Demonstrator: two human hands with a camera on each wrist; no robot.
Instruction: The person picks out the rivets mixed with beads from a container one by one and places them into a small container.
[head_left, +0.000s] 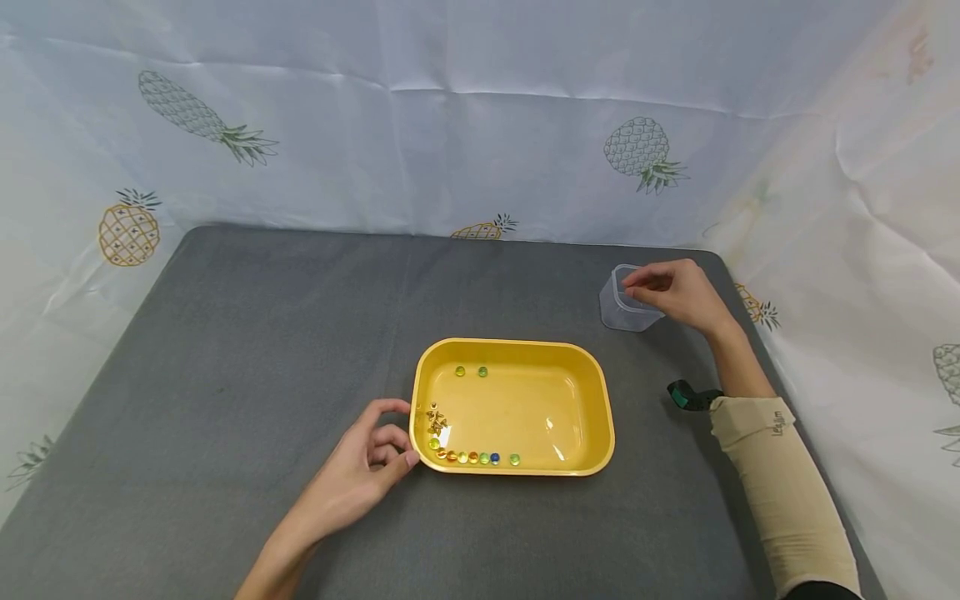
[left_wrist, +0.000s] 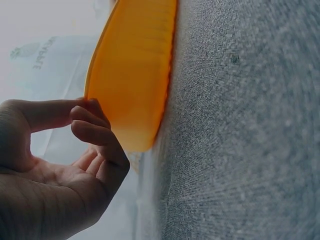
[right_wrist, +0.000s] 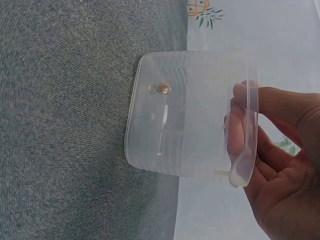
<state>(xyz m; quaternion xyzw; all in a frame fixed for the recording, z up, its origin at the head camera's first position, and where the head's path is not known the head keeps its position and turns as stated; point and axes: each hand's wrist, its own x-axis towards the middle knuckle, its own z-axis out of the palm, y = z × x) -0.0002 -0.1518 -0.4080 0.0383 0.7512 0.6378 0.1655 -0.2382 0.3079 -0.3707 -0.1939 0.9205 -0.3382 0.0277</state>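
Note:
A yellow tray (head_left: pixel 517 346) lies on the grey table, with several coloured glass marbles (head_left: pixel 473 457) along its near side and two greenish ones near its far side. Small gold pieces (head_left: pixel 436 419) cluster at its left end. My left hand (head_left: pixel 367 467) holds the tray's left end, thumb and fingertips at the rim. At the back right, my right hand (head_left: pixel 678 292) reaches over a clear plastic container (right_wrist: pixel 200 120), fingertips inside its mouth. One orange-brown marble (right_wrist: pixel 164 88) shows low inside the container. Nothing is visible between the right fingertips.
A grey cloth covers the table (head_left: pixel 262 350). Behind it and along the sides hangs a white curtain (head_left: pixel 450 150) printed with pineapples. A black and green strap end (head_left: pixel 690 396) sticks out from the right wrist by the beige sleeve (head_left: pixel 780 483).

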